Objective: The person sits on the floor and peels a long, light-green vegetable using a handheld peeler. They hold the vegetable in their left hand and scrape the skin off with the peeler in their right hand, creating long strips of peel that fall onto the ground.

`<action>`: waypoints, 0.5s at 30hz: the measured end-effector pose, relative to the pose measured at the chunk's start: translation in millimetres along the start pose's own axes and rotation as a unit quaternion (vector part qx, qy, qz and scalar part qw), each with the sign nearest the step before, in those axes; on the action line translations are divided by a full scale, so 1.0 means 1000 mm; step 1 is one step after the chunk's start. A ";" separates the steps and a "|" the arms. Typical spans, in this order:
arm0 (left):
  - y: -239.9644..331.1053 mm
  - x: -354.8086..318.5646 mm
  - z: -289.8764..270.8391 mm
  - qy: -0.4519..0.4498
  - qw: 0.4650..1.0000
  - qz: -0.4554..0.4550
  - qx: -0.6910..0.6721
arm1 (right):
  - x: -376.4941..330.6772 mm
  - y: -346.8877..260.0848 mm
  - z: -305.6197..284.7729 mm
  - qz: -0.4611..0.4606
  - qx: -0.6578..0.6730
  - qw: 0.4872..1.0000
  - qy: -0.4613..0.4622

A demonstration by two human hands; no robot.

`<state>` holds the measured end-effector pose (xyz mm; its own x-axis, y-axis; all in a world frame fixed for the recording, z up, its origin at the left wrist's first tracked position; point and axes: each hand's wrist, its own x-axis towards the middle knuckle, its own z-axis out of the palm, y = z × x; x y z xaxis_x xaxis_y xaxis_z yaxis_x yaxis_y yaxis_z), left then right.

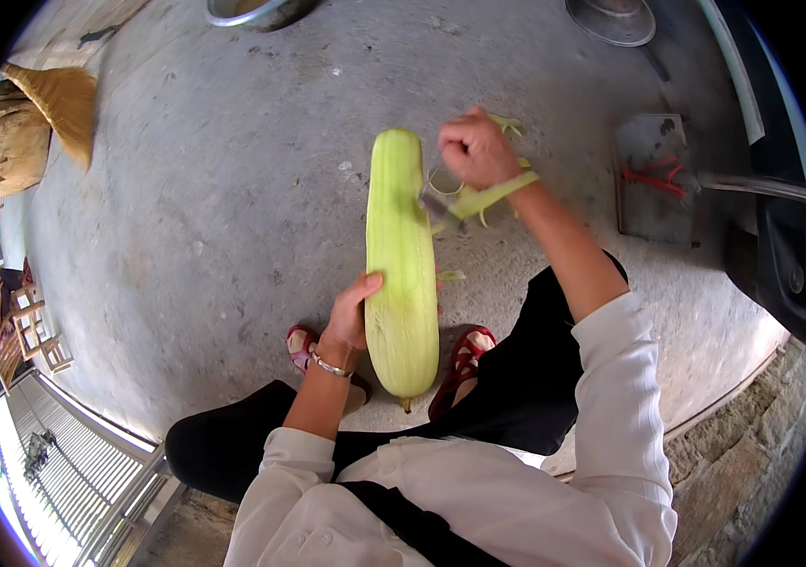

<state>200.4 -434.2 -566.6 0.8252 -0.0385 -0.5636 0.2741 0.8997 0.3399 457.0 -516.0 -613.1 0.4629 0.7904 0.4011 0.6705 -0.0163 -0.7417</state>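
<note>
My left hand (354, 312) is wrapped round the lower half of a long, thick, pale green gourd (401, 255), thumb on top. It lies lengthwise before me, stem end toward my body, its upper part smooth and light in stripes. Beside its right edge my right hand (478, 151) is closed in a fist on what looks like a peeler (439, 204), blurred by motion, its handle mostly hidden. A long strip of green peel (493, 196) hangs across my right wrist. More peel scraps (509, 124) show behind that hand, and a small piece (452, 275) lies right of the gourd.
Grey concrete floor (233, 208) spreads around my red sandals (467, 354). Far off are a metal basin (256, 13) and a round metal lid (615, 21). At right stands a dark flat plate with red tongs-like pieces (653, 180). A straw broom (67, 104) leans left.
</note>
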 end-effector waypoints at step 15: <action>0.002 -0.004 -0.014 0.029 0.997 -0.051 0.041 | -0.004 -0.064 0.025 -0.101 -0.045 0.994 -0.019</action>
<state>190.8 -426.4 -573.9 0.7618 -0.0999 -0.6401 0.3964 0.8533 0.3386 397.9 -502.6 -581.0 0.2926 0.8052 0.5158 0.7978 0.0918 -0.5959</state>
